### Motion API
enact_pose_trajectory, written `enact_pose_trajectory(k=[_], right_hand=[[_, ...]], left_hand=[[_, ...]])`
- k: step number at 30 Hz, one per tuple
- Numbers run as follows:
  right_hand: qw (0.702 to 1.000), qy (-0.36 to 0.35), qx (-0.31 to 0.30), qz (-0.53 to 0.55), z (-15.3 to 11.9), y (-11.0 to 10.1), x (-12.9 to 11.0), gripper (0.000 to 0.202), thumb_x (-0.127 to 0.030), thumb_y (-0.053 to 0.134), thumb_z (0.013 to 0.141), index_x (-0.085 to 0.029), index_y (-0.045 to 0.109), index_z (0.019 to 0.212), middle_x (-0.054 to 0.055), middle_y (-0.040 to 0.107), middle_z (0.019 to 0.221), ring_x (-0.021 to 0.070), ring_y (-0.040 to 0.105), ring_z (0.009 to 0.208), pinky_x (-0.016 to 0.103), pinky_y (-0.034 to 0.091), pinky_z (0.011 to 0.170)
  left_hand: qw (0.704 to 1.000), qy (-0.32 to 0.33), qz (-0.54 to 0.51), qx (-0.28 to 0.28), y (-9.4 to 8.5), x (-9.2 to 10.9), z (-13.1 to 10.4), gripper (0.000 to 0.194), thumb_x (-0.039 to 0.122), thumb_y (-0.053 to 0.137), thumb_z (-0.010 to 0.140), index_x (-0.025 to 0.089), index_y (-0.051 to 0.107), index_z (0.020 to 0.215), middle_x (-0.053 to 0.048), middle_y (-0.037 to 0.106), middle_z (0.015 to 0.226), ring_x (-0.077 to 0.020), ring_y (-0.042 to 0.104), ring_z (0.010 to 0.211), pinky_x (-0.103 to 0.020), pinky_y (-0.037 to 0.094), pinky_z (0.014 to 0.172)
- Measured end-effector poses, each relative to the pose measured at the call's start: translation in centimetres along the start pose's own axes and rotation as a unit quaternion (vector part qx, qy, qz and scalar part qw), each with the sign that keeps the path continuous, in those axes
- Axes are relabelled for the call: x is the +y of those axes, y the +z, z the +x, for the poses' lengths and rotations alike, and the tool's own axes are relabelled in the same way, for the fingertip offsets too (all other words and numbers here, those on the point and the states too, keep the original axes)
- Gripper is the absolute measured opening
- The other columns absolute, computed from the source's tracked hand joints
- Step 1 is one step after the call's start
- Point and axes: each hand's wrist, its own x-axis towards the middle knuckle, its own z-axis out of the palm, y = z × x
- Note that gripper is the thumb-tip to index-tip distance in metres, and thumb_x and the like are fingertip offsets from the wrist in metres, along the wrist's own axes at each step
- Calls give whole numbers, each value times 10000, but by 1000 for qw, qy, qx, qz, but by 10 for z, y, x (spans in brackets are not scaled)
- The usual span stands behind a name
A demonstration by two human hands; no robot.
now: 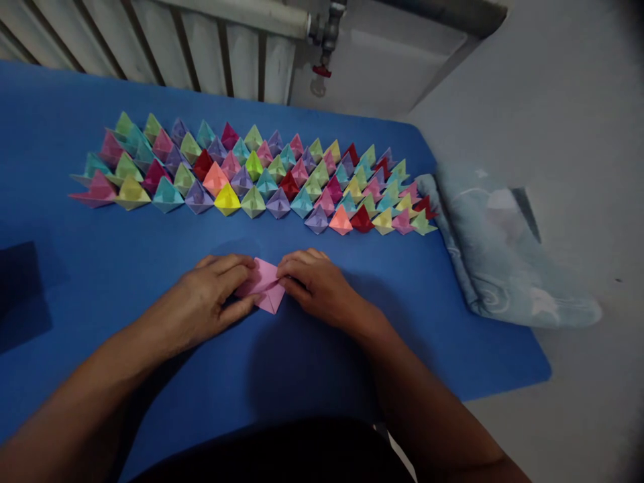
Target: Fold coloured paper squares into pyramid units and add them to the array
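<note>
A pink piece of folded paper (268, 290) lies on the blue surface (201, 416), with creases and a flap visible. My left hand (214, 293) grips its left side, thumb at the lower edge and fingers at the upper edge. On the right side, my right hand (314, 282) pinches the paper's corner between thumb and fingers. Beyond both hands stand several rows of small folded paper boats (227, 200) in many colours. The paper's left and right ends are partly hidden by my fingers.
A folded grey-blue blanket (503, 261) lies at the right edge of the surface. Something dark and flat (23, 295) is at the far left. A white radiator (201, 54) and a pipe with a red valve (322, 70) are behind the surface.
</note>
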Motion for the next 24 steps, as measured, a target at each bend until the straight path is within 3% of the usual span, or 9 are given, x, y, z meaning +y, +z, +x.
enact_pose_trajectory(k=[6,18,24], right_hand=[[1000,17,10,14,1,1,2,106,-161,546,953,-189,632,897,71,682,1063,208,585,1014,371,406,901],[993,64,64,70,3,5,4,109,-129,602,906,-183,616,812,97,666,1111,219,609,1111,391,459,936],[993,80,68,56,5,6,4,125,-135,624,896,-194,604,788,84,673,1107,223,617,1101,390,465,924]], left_hand=[[997,28,71,25,10,-2,-3,308,382,511,938,164,710,1023,-153,689,1248,-304,655,1131,-451,516,977],[990,-33,128,39,13,-4,-1,302,325,491,938,180,690,763,-140,722,1150,-304,675,1058,-479,516,897],[991,-50,118,46,13,-3,-1,281,300,497,935,185,664,741,-125,714,1151,-302,671,1064,-488,503,889]])
